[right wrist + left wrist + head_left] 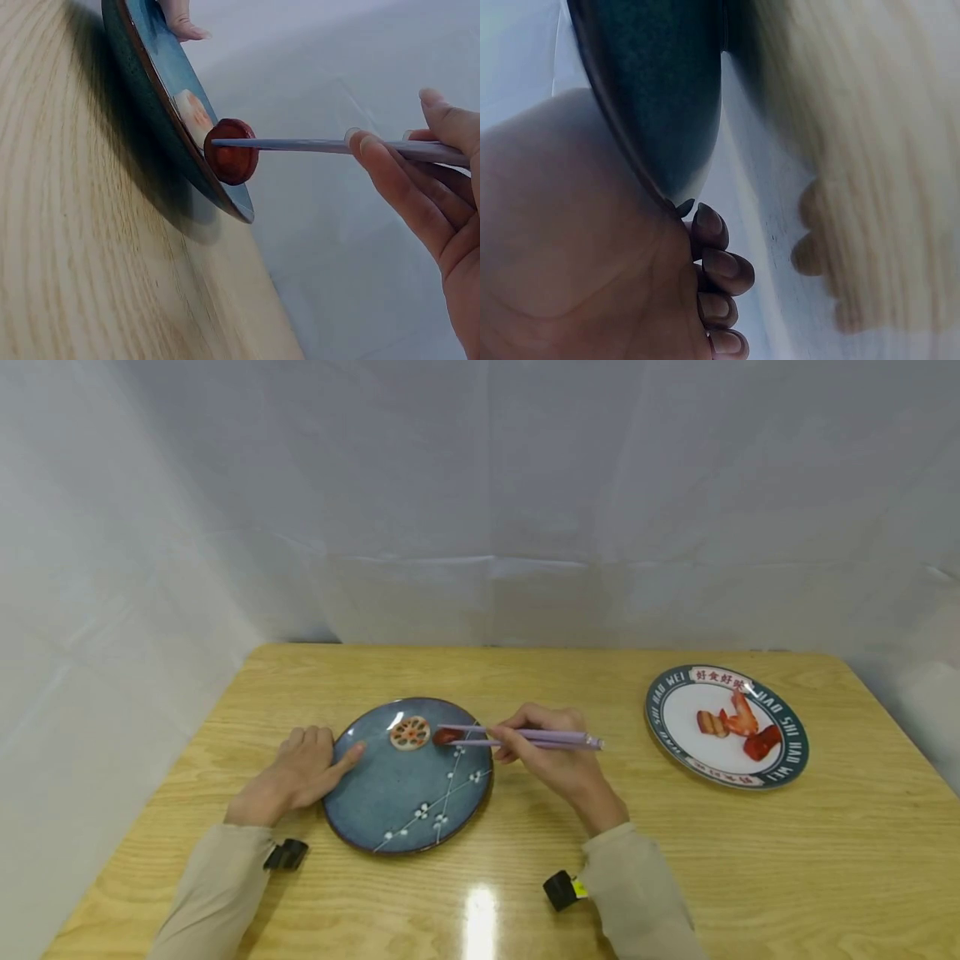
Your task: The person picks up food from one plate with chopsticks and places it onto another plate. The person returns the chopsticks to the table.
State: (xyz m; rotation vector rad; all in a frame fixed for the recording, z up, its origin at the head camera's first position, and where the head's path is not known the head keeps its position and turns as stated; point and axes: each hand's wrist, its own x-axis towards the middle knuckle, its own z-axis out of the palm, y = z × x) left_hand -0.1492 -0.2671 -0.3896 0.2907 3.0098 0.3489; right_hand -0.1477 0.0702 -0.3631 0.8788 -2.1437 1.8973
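Observation:
My left hand [300,772] lies at the left side of a blue plate [390,785] painted with white blossoms. Its thumb rests over the rim, and the other fingers are beside the plate on the table. With my right hand [551,752] I hold a pair of lilac chopsticks [543,737]. Their tips pinch a round, red-brown food piece [232,154], like a mushroom cap, over the far right part of the blue plate. Just left of that piece, a lotus root slice [410,733] lies on the plate.
To the right stands a white plate [690,743] with a dark green lettered rim. On it lie a shrimp [741,718], a layered brown piece [711,724] and a dark red piece [762,742]. A pale curtain [487,527] hangs behind the wooden table [555,685].

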